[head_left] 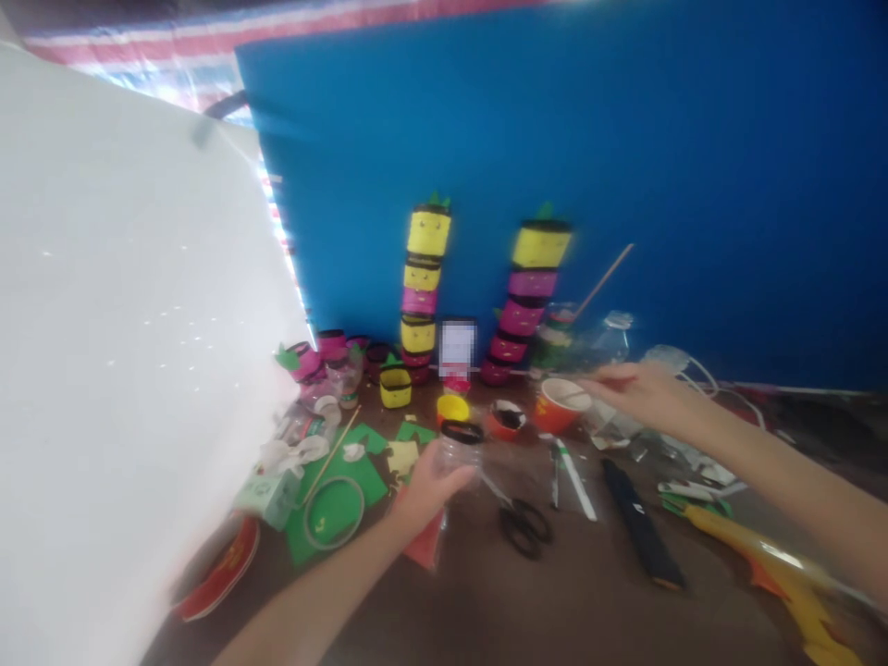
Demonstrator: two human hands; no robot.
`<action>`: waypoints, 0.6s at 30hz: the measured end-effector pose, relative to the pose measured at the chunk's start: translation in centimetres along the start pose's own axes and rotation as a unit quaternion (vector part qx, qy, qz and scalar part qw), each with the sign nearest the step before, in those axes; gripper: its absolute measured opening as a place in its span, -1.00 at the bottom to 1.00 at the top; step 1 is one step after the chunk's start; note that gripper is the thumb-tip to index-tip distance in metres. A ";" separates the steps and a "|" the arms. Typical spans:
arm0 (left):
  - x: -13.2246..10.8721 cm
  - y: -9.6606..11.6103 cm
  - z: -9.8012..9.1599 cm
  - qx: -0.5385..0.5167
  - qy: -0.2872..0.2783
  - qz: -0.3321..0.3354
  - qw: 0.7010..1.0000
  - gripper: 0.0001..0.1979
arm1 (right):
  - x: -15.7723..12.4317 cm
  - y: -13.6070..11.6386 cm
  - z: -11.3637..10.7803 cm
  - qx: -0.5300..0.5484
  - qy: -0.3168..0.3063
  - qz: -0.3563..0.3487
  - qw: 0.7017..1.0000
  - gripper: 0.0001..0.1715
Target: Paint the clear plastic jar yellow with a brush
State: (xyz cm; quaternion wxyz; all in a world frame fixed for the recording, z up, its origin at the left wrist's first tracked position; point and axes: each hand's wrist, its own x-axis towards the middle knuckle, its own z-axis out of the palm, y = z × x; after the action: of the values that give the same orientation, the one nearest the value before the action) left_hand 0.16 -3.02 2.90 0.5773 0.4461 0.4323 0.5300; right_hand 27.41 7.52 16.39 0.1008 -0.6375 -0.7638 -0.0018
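Note:
My left hand [434, 486] is closed around a clear plastic cup [459, 453] with a black band at its rim. Pinched in my right hand [635, 388] is a thin stick-like tool, its far end over or inside an orange-and-white paper cup [555, 407]; blur hides its exact kind. Just behind the held cup sits a small yellow cup [452, 409]. A bowl with something dark in it [506, 418] lies between the two hands. Black-handled scissors [524, 527] rest on the table in front of the clear cup.
Two stacks of yellow and magenta cups [420, 277] lean by the blue board [624, 139]. Green sheets [375, 481] and a tape roll [334, 511] lie left. A white pen [575, 481], a black pouch [642, 523] and a yellow glue gun [763, 555] lie right.

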 end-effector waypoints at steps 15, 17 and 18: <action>0.1 -0.1 -0.2 0.006 -0.004 0.002 1.000 -0.56 | 3.4 0.8 0.5 0.181 -0.065 0.175 0.966 -0.49; 0.1 -0.1 -0.1 -0.003 -0.001 -0.003 1.000 -0.55 | 3.6 1.1 0.6 0.188 -0.058 0.183 0.963 -0.49; 0.0 -0.1 -0.1 -0.005 0.002 -0.006 1.000 -0.55 | 3.7 1.3 0.7 0.191 -0.056 0.187 0.962 -0.50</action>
State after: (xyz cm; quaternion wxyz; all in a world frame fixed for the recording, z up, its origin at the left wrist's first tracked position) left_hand 0.12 -2.97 2.81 0.5821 0.4395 0.4329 0.5297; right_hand 27.94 11.46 16.17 0.1759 -0.7369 -0.6217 0.1986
